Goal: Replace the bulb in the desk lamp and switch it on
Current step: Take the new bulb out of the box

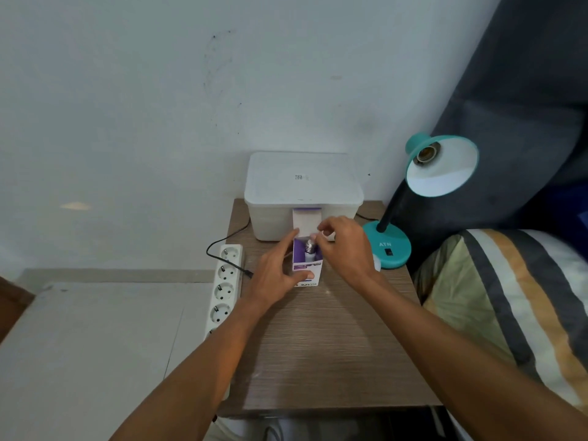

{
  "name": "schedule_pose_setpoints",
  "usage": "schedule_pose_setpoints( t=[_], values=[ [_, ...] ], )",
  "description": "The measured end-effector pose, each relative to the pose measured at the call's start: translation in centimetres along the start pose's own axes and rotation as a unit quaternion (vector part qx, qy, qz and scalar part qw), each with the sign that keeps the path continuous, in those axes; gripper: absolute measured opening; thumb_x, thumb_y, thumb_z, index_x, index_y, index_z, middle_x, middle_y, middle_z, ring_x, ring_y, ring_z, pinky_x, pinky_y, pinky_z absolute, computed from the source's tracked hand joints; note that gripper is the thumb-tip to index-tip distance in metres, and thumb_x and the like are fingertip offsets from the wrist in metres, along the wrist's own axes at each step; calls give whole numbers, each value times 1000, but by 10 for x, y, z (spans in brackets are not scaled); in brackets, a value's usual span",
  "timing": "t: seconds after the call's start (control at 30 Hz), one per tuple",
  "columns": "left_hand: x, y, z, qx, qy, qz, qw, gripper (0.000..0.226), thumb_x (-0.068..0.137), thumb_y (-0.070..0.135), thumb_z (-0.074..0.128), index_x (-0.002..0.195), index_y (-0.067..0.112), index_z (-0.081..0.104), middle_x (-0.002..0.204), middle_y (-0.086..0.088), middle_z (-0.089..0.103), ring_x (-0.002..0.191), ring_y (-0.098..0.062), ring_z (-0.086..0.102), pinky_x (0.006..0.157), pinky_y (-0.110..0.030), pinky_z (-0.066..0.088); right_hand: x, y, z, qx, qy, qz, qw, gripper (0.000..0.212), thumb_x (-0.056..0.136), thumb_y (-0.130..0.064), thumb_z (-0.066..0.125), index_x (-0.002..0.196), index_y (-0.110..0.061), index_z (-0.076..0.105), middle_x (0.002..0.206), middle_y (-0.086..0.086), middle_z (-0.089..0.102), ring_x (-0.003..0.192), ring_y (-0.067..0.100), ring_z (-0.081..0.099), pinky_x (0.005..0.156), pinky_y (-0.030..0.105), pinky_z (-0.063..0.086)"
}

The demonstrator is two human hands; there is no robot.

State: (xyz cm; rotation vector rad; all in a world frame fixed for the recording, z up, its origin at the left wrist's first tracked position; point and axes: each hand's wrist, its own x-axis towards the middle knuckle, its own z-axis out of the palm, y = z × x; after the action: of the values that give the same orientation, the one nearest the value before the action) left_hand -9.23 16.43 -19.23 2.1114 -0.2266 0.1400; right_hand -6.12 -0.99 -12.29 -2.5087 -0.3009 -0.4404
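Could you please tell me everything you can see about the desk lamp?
The desk lamp is teal, glossy like painted metal or plastic. Its round base sits on the right rear part of the wooden table, with white "ATN" lettering and a dark switch. A black curved neck rises to a cone shade, white inside, tilted toward the camera. The socket is empty. Neither hand touches it.

"ATN" marks the teal lamp base.
Print on the purple-and-white bulb box and the plastic container's lid is illegible.
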Motion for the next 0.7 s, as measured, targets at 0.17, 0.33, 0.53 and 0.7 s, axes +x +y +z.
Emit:
schedule_pose_setpoints(
  t=[0.17, 0.33, 0.53, 0.7],
  values=[
    [-1, 3, 1, 2, 7, -1, 1000, 110, 72, 29, 93, 161, 27, 28, 133, -5, 67, 110, -13, 67, 93, -17, 53, -7, -7, 8, -74, -48, 41, 995, 28, 88, -36, 73, 108, -16, 77, 98, 7, 71, 95, 22, 60, 67, 29, 45],
    [-1, 3, 1, 2, 11, 10, 1000, 109, 74, 25, 92, 161, 24, 27, 134, -6, 68, 110, -8, 65, 94, -8, 48, -12, -21, 14, -86, -52, 96, 990, 33, 88, -39, 72, 113, -17, 73, 110, 8, 62, 108, 23, 51, 71, 28, 38],
    [-1, 4, 1, 4, 12, 10, 1000, 108, 74, 26, 92, 161, 23, 28, 128, -5, 71, 108, -12, 69, 94, -18, 52, -17, -23, 21, -60, -40, 48, 996, 25, 88, -36, 70, 107, -21, 74, 101, 1, 69, 99, 18, 50, 70, 26, 40],
    [0, 7, 0, -15, 10, 6, 1000, 106, 73, 19, 93, 160, 21, 32, 134, 1, 69, 112, 3, 64, 94, -8, 49, -19, -24, 28, 14, -14, 52, 998, 24, 86, -34, 70, 107, -23, 71, 88, -4, 70, 94, 11, 46, 74, 33, 51]
  ],
)
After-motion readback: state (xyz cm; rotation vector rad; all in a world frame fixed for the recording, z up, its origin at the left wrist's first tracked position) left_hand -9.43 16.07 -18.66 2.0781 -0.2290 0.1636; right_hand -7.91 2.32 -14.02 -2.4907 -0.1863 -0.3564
